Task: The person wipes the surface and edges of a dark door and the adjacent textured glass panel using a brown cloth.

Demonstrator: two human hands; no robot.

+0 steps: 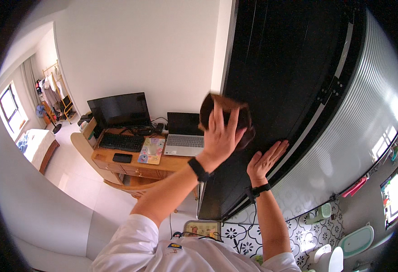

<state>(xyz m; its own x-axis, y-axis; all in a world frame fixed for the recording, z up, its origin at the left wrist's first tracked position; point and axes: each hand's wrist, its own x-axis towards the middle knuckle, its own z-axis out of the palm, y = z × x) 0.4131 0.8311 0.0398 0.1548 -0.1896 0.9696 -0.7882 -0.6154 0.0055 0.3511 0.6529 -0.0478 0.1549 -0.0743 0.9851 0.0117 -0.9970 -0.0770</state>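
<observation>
My left hand [221, 139] is raised, fingers spread over a dark brown cloth [207, 110] that looks slightly blurred. The cloth lies over the near edge of a tall, glossy black panel [280, 68], perhaps a door frame. Lower and to the right, my right hand [267, 159] rests with its palm toward the same panel, fingers extended and nothing held. Each wrist wears a black band, and a cable hangs from the right one.
A wooden desk [177, 162] carries a monitor [119, 110], a keyboard [120, 141], a phone [122, 157] and an open laptop [185, 145]. A wooden chair [131, 186] stands before it. Ribbed glass [341, 136] lies right of the panel, above patterned tiles [248, 246].
</observation>
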